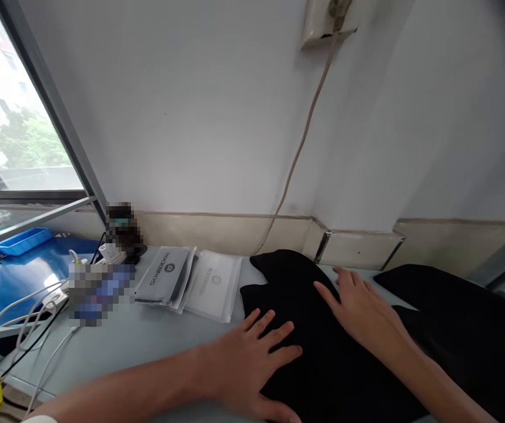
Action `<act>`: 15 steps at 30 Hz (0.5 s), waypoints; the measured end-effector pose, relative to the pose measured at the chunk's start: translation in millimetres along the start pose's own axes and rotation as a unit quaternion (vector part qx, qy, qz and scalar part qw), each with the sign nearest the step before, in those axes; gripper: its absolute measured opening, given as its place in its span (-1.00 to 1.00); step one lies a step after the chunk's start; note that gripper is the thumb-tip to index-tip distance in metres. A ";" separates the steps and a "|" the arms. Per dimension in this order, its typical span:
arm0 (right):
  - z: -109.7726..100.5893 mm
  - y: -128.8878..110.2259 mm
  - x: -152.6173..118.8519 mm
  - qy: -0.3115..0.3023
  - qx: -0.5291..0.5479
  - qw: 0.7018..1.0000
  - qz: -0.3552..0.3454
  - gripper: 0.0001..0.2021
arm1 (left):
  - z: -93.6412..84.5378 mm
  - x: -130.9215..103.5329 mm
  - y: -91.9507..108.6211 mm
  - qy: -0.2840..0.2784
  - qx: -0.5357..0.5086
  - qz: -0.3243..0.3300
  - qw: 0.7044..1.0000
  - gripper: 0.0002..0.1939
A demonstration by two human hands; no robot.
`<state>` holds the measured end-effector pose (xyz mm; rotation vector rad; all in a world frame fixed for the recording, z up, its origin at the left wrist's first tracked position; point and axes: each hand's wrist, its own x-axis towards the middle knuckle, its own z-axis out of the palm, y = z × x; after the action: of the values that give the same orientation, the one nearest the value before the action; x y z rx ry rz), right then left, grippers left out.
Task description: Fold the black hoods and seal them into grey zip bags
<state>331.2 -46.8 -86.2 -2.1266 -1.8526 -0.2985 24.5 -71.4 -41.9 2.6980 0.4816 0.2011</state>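
With left hand (250, 364) and right hand (360, 305) spread open, gripping nothing, I'd smooth the notched black fabric sheet (323, 370) evenly, near to far, over the pale grey desk (146, 338).

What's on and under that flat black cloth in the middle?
The bare left hand and bare right hand touch the black cloth from above. Pale grey tabletop shows beside it; whatever lies underneath is covered.

Daylight floods through the window (27, 123), glaring white; soft shadows cross the right-hand wall (459, 141), top-right corner black, blocky pixelation left!
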 end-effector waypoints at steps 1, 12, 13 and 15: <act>1.1 3.5 0.2 -0.022 -0.017 0.999 0.022 -0.28 | -0.5 -0.8 1.6 0.002 0.003 0.002 1.000 -0.08; 1.2 10.1 14.6 -0.144 0.087 0.985 0.040 -0.63 | -4.2 -3.4 6.5 -0.012 -0.003 0.010 1.000 -0.11; -0.2 10.0 15.1 -0.149 0.106 0.983 0.036 -0.64 | -4.8 -3.4 6.7 -0.015 -0.009 0.009 1.000 -0.12; -3.4 11.4 14.8 -0.151 0.164 0.975 0.001 -0.68 | -5.6 -3.4 6.9 -0.019 -0.021 0.005 1.000 -0.13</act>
<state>344.8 -35.7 -78.8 -2.0245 -1.8972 0.3306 22.3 -76.7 -34.3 2.6589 0.4470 0.1622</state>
